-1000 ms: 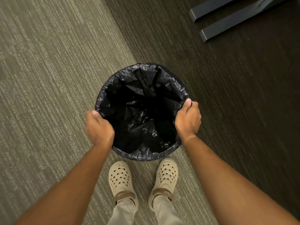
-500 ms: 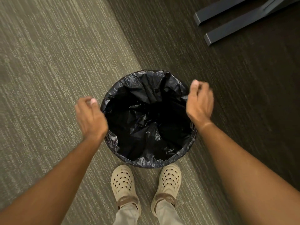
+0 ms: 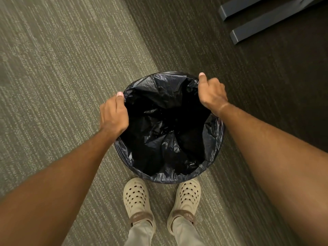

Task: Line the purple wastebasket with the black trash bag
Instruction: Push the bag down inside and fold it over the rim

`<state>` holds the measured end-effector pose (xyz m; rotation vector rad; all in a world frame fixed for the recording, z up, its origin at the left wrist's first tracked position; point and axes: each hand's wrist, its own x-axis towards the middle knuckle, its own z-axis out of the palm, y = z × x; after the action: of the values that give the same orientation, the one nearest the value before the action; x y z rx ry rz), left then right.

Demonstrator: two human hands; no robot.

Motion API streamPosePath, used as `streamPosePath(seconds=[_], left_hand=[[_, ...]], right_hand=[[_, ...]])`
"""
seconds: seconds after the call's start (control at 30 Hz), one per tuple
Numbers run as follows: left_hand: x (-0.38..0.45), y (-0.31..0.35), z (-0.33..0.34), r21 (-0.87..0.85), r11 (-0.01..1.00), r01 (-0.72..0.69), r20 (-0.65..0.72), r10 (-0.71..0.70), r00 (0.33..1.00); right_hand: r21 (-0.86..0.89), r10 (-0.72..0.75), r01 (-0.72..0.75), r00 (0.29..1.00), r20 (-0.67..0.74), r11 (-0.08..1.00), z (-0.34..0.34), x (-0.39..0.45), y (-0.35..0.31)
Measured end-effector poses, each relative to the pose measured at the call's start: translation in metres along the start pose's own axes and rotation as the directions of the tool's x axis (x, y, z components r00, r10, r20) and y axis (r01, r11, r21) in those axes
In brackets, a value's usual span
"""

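On the floor (image 3: pixel 53 86), right in front of two tan shoes (image 3: pixel 136 197), stands the basket with the bag (image 3: pixel 168 135) inside it. Black plastic covers the whole rim, so no purple shows from up here. It hangs down into the middle in shiny, crinkly folds, and its edge is folded over the rim all the way round. The left hand (image 3: pixel 113 112) is at the left side of the rim, closed on the edge of the bag with the thumb on top. The right hand (image 3: pixel 212 94) is at the far right side, and its grip is tight on the edge too, thumb pointing away. Both arms reach down from the bottom corners. Two dark bars (image 3: pixel 262 20) lie on the darker floor, well apart from the basket.
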<state>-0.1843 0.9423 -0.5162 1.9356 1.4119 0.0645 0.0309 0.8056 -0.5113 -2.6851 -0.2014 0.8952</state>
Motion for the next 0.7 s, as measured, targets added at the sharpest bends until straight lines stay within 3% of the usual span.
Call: streamPosePath(seconds=[0.1,0.17,0.23,0.3,0.4,0.53,0.7], left_hand=[[-0.001,0.002,-0.004,0.022,0.999,0.032,-0.001,-0.032,0.999],[-0.002,0.005,-0.009,0.101,0.995,0.012,-0.036,-0.008,0.999],[0.001,0.009,-0.013,0.164,0.982,-0.092,-0.093,0.108,0.99],[0.007,0.017,-0.014,0.2,0.948,-0.248,-0.078,0.268,0.96],[0.014,0.031,-0.006,0.263,0.875,-0.406,0.091,0.396,0.914],[0.021,0.026,0.001,0.288,0.874,-0.392,0.164,0.358,0.919],[0.026,0.021,0.0,0.262,0.891,-0.371,0.163,0.338,0.927]], right_hand=[[-0.032,0.056,-0.055,0.998,0.038,0.998,-0.006,0.001,-0.002],[-0.122,0.02,-0.023,0.999,-0.026,0.992,-0.009,-0.004,-0.002],[-0.202,-0.184,0.145,0.965,-0.188,0.969,-0.01,-0.011,-0.006],[-0.27,-0.433,0.363,0.855,-0.283,0.892,-0.007,-0.016,-0.015],[-0.393,-0.638,0.56,0.764,-0.097,0.73,0.009,-0.014,-0.026],[-0.427,-0.673,0.598,0.739,-0.033,0.678,0.015,-0.004,-0.024],[-0.368,-0.56,0.518,0.828,-0.01,0.772,0.008,0.0,-0.032]])
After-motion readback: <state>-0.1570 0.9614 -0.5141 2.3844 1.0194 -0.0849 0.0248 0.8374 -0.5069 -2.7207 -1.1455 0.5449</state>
